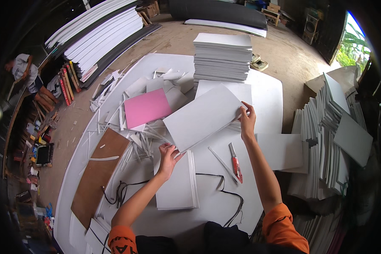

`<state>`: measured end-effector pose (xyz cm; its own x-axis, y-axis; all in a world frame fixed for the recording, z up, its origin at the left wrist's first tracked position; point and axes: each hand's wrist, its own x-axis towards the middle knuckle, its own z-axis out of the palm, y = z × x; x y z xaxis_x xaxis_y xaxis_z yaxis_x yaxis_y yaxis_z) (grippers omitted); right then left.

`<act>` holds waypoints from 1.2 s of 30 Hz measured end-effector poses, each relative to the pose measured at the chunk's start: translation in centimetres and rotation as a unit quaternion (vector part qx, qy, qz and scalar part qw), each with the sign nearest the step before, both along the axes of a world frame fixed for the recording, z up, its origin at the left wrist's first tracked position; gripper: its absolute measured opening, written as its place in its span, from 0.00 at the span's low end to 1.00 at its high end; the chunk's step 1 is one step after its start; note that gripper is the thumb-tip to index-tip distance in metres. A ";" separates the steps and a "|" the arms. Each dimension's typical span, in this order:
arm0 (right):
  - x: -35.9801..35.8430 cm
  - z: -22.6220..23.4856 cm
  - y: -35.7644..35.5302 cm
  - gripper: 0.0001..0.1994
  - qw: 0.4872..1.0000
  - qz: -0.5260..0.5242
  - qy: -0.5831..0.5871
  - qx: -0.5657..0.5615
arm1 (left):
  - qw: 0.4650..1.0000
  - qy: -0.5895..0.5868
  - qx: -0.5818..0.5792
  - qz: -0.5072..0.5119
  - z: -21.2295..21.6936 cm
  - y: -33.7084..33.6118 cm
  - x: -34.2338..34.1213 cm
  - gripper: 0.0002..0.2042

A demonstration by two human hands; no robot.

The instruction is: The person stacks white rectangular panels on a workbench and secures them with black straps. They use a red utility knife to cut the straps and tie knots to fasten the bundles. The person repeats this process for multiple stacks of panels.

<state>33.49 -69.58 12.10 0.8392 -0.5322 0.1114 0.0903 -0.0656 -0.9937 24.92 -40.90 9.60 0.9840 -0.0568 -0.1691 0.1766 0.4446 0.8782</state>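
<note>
A white rectangular foam sheet is held up at a tilt between my two hands. My left hand pinches its near left corner, and my right hand grips its far right corner. Below my left hand lies a short stack of similar white sheets. Right of that stack, a red-handled utility knife rests on the white work surface with its blade out. A thin white strip lies beside the knife. Beyond the held sheet stands a tall, neat stack of white sheets.
A pink sheet lies on a heap of white offcuts at the left, near a brown board. Black cord trails over the surface. Piled sheets stand at the right. A person bends down at the far left.
</note>
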 end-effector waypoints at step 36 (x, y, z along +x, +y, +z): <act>3.4 -6.3 -6.1 0.21 0.944 -0.157 0.120 -0.266 | 0.793 -0.259 0.551 0.016 -4.8 -7.3 15.5 0.40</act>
